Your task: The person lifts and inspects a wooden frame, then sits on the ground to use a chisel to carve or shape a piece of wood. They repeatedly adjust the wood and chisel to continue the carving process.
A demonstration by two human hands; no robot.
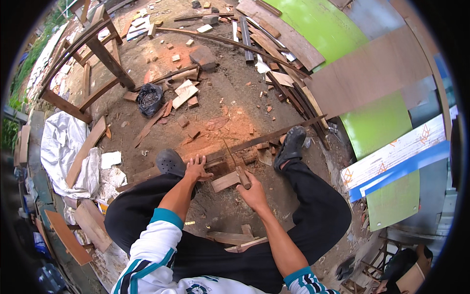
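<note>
In my right hand [253,195] is the wooden handle of a handsaw [243,175], my fingers wrapped around it. Its thin blade points away from me, nearly edge-on, and crosses a long brown wooden strip [274,134]. The strip runs from near my left foot toward my right shoe. My left hand [197,169] presses on the wood left of the blade, fingers spread. A pale wood block [225,182] lies just under the saw, between my hands. Whether the blade is cutting into the strip cannot be made out.
Orange sawdust [235,122] and offcuts cover the ground ahead. A black plastic bag [150,100] stands front left, beyond it a wooden frame [105,59]. A white sack [68,152] lies left. Green panels [382,127] and boards line the right. Dark clogs [292,146] flank the strip.
</note>
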